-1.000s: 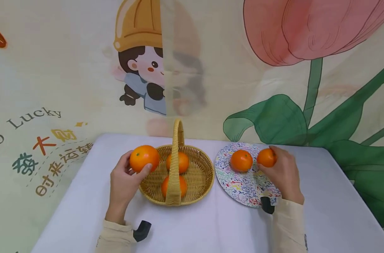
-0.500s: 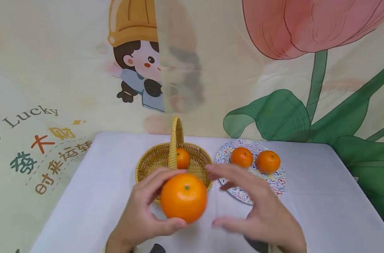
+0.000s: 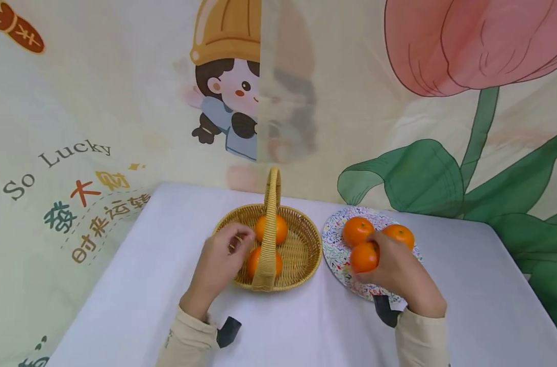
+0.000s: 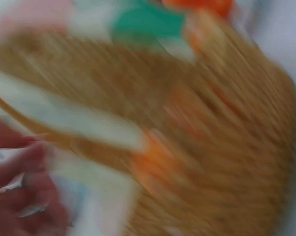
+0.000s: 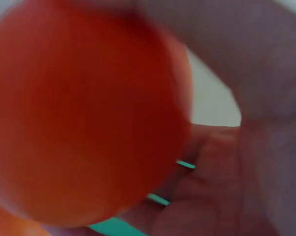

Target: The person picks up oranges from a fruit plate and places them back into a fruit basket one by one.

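Observation:
My right hand [image 3: 404, 272] grips an orange [image 3: 363, 258] over the patterned plate [image 3: 337, 260]; in the right wrist view this orange [image 5: 89, 118] fills much of the picture. Two other oranges lie on the plate, one at the back left [image 3: 357, 228] and one at the right [image 3: 400, 235]. With loosely curled fingers and nothing seen in them, my left hand [image 3: 219, 262] is at the left side of the wicker basket [image 3: 301, 257]. Inside the basket are a rear orange [image 3: 278, 229] and a front orange [image 3: 255, 262], both partly hidden by the handle. The left wrist view is blurred.
The basket's tall arched handle [image 3: 271, 219] rises over its middle. A white cloth covers the table [image 3: 306, 326], and a printed backdrop [image 3: 324, 127] stands behind it. Each sleeve has a black wrist device, a left one [image 3: 229, 332] and a right one [image 3: 386, 310].
The orange in my left hand has passed to my right hand and over to the plate. Earlier, my right hand let go of another orange there. My left hand has returned to the basket.

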A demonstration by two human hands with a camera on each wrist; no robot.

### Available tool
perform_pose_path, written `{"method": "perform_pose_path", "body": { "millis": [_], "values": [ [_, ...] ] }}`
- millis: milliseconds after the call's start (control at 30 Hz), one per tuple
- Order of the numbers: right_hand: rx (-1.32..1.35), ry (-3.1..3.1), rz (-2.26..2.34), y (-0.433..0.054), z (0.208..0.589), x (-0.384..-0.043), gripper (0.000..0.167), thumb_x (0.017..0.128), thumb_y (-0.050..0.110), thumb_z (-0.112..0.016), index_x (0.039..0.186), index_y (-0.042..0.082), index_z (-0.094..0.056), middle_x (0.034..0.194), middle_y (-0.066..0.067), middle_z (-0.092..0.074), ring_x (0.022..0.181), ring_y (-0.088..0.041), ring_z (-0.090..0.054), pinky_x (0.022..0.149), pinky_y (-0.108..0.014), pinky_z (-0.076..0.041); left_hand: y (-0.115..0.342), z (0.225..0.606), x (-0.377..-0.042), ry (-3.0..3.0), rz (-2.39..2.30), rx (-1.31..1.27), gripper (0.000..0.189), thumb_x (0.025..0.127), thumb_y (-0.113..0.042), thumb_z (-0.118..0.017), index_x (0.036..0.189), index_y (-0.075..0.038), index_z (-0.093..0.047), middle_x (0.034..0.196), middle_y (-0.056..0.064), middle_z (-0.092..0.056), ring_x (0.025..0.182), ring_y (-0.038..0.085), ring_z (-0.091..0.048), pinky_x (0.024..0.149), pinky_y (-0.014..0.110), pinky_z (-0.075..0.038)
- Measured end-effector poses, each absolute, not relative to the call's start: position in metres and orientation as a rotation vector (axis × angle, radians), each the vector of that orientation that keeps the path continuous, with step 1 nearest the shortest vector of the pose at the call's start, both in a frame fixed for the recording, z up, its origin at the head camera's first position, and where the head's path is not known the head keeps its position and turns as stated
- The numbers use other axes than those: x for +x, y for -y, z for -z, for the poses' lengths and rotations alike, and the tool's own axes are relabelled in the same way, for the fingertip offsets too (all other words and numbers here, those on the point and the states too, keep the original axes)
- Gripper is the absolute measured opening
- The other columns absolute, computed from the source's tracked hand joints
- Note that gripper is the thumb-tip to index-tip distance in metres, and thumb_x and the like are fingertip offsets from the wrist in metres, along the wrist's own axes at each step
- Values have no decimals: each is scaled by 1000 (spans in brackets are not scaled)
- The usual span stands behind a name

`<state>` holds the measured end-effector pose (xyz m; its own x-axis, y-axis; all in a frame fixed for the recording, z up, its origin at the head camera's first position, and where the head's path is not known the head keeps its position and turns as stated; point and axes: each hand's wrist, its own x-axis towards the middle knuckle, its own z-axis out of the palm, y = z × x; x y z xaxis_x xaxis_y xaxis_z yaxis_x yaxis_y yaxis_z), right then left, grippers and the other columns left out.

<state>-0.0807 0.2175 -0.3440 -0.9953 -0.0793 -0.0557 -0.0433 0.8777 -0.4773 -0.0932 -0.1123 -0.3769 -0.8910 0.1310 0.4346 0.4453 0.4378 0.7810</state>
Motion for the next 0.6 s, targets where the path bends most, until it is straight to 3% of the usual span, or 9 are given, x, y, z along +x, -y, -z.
{"method": "perform_pose_path", "body": {
  "millis": [167, 233, 433, 500, 600],
  "values": [
    [-46, -2862, 732, -233, 370, -98, 74, 60, 39, -92, 118, 5, -61, 105, -7, -62, 92, -25, -57, 75, -44, -55, 108, 408, -109, 2934, 1039, -464, 41, 83, -28, -77, 118, -12, -66, 116, 0, -62, 96, 17, -61, 78, 37, -53],
    [-34, -2843, 763, -237, 372, -99, 73, 62, 41, -91, 119, 5, -61, 107, -6, -62, 95, -26, -57, 77, -44, -54, 106, 410, -109, 3000, 967, -472, 53, 79, -37, -79, 123, -12, -64, 120, -1, -62, 100, 18, -61, 82, 40, -53],
    [43, -2778, 828, -243, 370, -98, 72, 66, 37, -90, 124, 5, -59, 115, -10, -60, 101, -29, -55, 80, -46, -53, 104, 405, -110, 3086, 929, -450, 70, 71, -58, -79, 124, -16, -63, 105, -1, -68, 84, 15, -61, 73, 38, -52],
    [64, -2811, 753, -238, 373, -97, 76, 62, 34, -93, 122, 3, -58, 117, -16, -55, 101, -33, -55, 80, -50, -54, 103, 405, -111, 3093, 927, -453, 70, 71, -58, -79, 125, -16, -63, 103, 0, -68, 83, 16, -61, 72, 37, -51],
    [42, -2953, 618, -226, 384, -96, 81, 54, 30, -96, 112, -6, -53, 108, -24, -48, 98, -37, -50, 77, -50, -54, 103, 406, -110, 3050, 973, -442, 66, 73, -52, -79, 126, -16, -62, 108, 1, -67, 87, 17, -61, 75, 37, -51]
  ]
}}
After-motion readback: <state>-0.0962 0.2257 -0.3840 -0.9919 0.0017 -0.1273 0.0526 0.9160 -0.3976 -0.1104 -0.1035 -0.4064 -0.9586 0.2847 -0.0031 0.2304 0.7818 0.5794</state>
